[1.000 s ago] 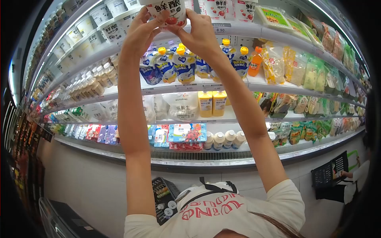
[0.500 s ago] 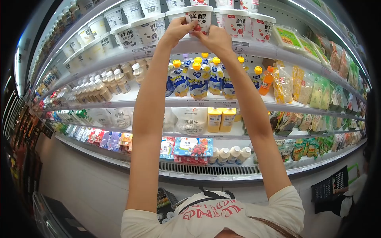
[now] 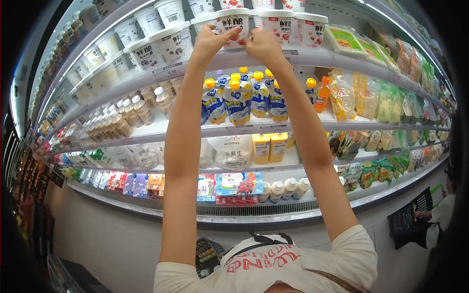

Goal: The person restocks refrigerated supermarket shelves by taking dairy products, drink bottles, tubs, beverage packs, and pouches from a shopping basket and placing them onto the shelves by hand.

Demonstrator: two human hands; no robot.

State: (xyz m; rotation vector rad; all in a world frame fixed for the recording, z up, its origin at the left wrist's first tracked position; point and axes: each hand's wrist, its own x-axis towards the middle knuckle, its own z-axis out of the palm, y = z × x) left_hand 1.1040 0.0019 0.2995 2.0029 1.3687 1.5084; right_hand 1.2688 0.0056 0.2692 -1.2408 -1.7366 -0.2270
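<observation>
A white yogurt tub (image 3: 233, 30) with strawberry pictures and dark lettering is at the front edge of the upper shelf. My left hand (image 3: 210, 45) holds its left side, thumb laid across the front and the other fingers partly hidden. On the other side, my right hand (image 3: 265, 47) has its fingers closed against the tub's lower right. A matching strawberry tub (image 3: 276, 28) stands just right of the held one, and blueberry tubs (image 3: 177, 44) line the shelf to the left.
Below, a shelf carries yellow-capped pouches (image 3: 238, 102), small bottles (image 3: 141, 110) and an orange bottle (image 3: 322, 95). Flat packs (image 3: 346, 40) lie at the upper right. A person with a black basket (image 3: 409, 215) is at the lower right; a dark basket (image 3: 207, 251) is near my body.
The held tub sits slightly lower against its neighbours. My right thumb has moved off its front toward the side. The whole view has shifted a little, and the black basket at right has moved.
</observation>
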